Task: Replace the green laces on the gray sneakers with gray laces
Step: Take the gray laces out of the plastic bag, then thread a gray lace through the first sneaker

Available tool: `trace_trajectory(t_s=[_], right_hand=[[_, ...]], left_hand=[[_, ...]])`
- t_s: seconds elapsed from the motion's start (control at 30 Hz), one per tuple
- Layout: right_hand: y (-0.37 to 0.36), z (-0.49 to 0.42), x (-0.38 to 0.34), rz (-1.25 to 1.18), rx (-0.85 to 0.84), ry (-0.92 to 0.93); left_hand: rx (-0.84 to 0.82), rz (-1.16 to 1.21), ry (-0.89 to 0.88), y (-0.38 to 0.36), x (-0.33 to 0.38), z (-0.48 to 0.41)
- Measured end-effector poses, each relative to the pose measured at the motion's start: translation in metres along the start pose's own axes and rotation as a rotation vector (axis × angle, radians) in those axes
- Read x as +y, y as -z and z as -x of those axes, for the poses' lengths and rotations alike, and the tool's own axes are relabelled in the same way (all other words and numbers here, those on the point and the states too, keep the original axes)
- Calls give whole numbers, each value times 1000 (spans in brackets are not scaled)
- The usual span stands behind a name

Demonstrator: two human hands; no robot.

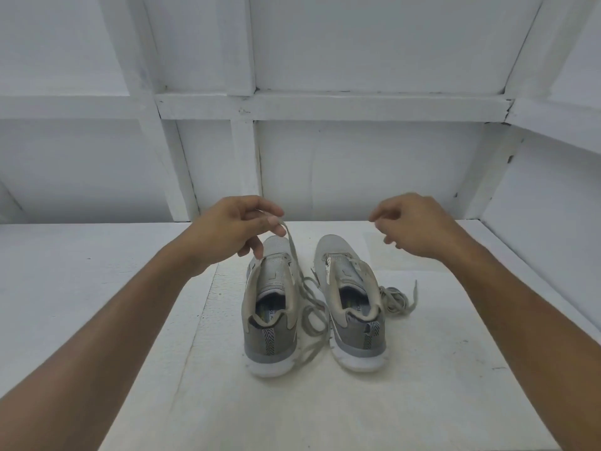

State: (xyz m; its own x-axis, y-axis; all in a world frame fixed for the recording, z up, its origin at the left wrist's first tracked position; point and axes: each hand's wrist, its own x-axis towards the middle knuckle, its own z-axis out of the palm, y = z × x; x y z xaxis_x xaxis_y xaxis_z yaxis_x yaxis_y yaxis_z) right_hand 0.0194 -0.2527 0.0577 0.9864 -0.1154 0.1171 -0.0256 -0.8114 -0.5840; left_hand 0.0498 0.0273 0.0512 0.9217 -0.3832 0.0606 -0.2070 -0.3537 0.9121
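Two gray sneakers stand side by side on a white table, heels toward me: the left sneaker (pixel 271 317) and the right sneaker (pixel 353 307). My left hand (pixel 234 229) hovers above the left sneaker's toe and pinches one end of a gray lace (pixel 304 288), which hangs down past the shoe and loops on the table between the two sneakers. My right hand (pixel 413 222) floats above and to the right of the right sneaker, fingers loosely curled, holding nothing. Another gray lace (pixel 398 299) lies bunched beside the right sneaker. No green lace is visible.
The white table (pixel 422 385) runs back to a white panelled wall (pixel 325 164) with a ledge. A raised white side wall (pixel 553 206) borders the table on the right.
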Motion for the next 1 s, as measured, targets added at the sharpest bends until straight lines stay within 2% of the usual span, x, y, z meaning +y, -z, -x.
trace_trajectory(t_s=[0.07, 0.13, 0.2, 0.27, 0.57, 0.77, 0.93, 1.0], right_hand=[[-8, 0, 40, 126, -60, -107], [-28, 6, 76, 205, -192, -183], [-51, 14, 101, 221, -304, -184], [-70, 16, 116, 200, -334, -133], [-99, 17, 145, 224, -248, 23], [-87, 25, 163, 195, -170, 12], [-80, 28, 167, 179, -197, -80], [-79, 28, 159, 158, -138, -119]], left_hand=[[-26, 0, 0, -6, -1, 0], [-39, -7, 10, -12, -3, -1], [-53, -24, 21, -17, -4, -3], [-66, -36, 27, -20, -4, -4], [-90, -44, 39, -25, -5, -4], [-80, -40, 52, -24, -8, -1], [-86, -67, 51, -28, -8, -1], [-89, -69, 53, -29, -7, 0]])
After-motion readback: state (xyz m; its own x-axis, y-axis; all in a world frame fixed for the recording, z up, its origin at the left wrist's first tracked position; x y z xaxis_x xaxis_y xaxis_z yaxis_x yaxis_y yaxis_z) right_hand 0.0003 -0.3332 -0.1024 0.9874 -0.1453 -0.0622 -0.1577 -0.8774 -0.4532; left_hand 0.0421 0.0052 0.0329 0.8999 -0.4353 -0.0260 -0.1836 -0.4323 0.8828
